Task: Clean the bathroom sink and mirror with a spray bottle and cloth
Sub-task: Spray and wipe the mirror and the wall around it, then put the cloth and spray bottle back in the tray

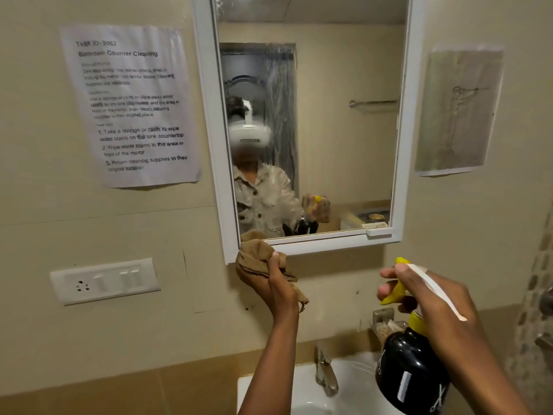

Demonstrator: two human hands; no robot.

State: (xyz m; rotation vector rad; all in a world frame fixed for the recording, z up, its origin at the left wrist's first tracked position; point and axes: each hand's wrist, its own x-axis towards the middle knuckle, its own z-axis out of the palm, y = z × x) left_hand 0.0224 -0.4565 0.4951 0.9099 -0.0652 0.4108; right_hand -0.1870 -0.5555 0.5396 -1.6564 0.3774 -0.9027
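My left hand (pixel 276 287) grips a bunched brown cloth (pixel 256 256) at the lower left corner of the white-framed mirror (pixel 344 115). My right hand (pixel 431 295) holds a black spray bottle (pixel 410 372) with a yellow nozzle and trigger, fingers curled round the trigger, nozzle pointing toward the mirror. The bottle hangs above the right side of the white sink (pixel 353 381). The mirror glass shows streaks and droplets near its upper left.
A chrome tap (pixel 326 372) stands at the back of the sink. A printed task sheet (pixel 131 106) is taped left of the mirror, a sketch on paper (pixel 457 112) to the right. A white socket and switch plate (pixel 104 280) sits on the left wall. A metal fitting (pixel 384 320) is behind the bottle.
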